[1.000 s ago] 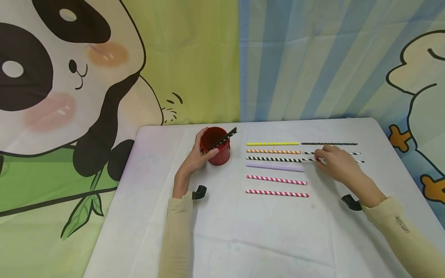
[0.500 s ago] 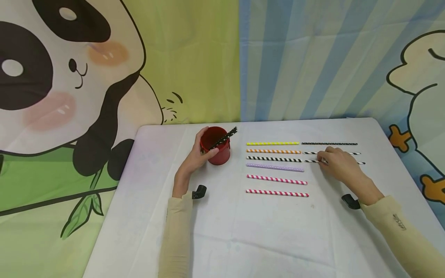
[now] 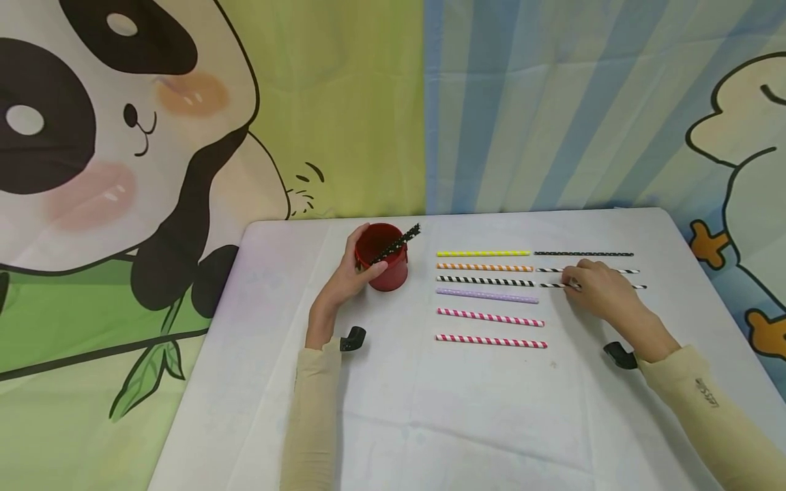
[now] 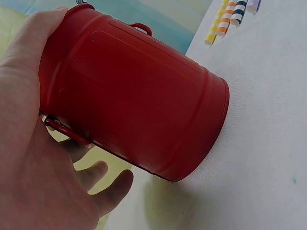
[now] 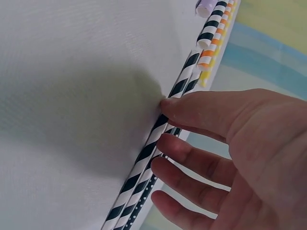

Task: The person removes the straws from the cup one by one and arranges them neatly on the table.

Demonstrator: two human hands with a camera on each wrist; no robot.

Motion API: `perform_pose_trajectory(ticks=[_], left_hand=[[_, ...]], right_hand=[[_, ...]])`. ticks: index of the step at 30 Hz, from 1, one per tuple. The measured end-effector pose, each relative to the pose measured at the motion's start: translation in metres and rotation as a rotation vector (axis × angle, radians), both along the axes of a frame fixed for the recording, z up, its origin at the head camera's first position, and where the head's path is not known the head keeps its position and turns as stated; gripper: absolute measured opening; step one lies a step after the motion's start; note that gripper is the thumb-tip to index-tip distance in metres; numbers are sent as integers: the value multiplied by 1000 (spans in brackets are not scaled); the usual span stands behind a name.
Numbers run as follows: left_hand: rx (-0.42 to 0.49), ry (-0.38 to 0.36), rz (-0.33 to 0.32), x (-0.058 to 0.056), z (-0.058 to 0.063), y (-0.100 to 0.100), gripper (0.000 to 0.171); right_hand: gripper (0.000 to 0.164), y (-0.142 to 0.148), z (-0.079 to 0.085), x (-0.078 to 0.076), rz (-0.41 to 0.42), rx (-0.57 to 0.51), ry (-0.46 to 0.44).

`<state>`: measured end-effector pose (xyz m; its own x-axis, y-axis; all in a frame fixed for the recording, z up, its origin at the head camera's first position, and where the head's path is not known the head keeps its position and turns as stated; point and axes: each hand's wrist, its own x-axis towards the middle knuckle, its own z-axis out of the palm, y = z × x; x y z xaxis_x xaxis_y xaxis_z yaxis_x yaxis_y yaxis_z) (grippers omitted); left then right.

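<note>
My left hand grips a small red metal bucket by its rim, with the thumb on the near side. Inside the bucket lean black straws with white dots, their tops sticking out to the right. The bucket's base is on or just above the white table; I cannot tell which. On the right, my right hand pinches a black-and-white striped straw between thumb and forefinger, low at the table. Its other fingers are spread and bent. Right behind that straw lie another black-and-white striped straw and a black dotted straw.
Left of my right hand lies a column of paper straws: yellow, orange striped, black striped, purple and two red striped straws. Printed cloth hangs behind the white table.
My right hand has shifted slightly right, and the striped straw in its fingers has slid right with it, widening the gap to the left column. The left hand and bucket stay put.
</note>
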<state>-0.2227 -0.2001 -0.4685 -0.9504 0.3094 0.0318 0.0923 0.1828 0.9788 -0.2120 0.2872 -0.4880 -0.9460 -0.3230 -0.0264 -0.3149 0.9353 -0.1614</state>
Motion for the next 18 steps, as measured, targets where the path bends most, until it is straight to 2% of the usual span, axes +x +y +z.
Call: perform_pose_trajectory(ticks=[4,12,18], left_hand=[[1,4,2,0,0,1,86],[9,10,-1,0,0,1,87],[10,11,-2,-1,0,1,87]], right_hand=[[12,1,1,0,5,-7,3],[17,0,2,0,-25,-14,-49],[18,1,5,1,-11,-38,-28]])
